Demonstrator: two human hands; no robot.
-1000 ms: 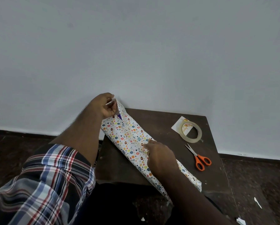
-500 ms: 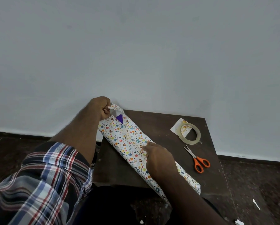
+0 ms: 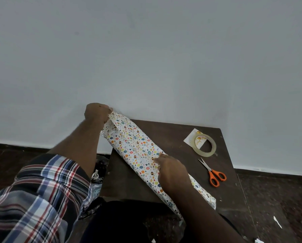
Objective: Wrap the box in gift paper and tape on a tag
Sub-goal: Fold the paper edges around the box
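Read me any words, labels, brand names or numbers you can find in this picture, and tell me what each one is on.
White card under the tape roll: gold script seen through the roll's hole, too small and blurred to read.
Gift paper: printed eggs, hearts and leaves only, no words.
Scissors: no marking visible on the orange handles or blades.
Nothing here can be quoted with confidence.
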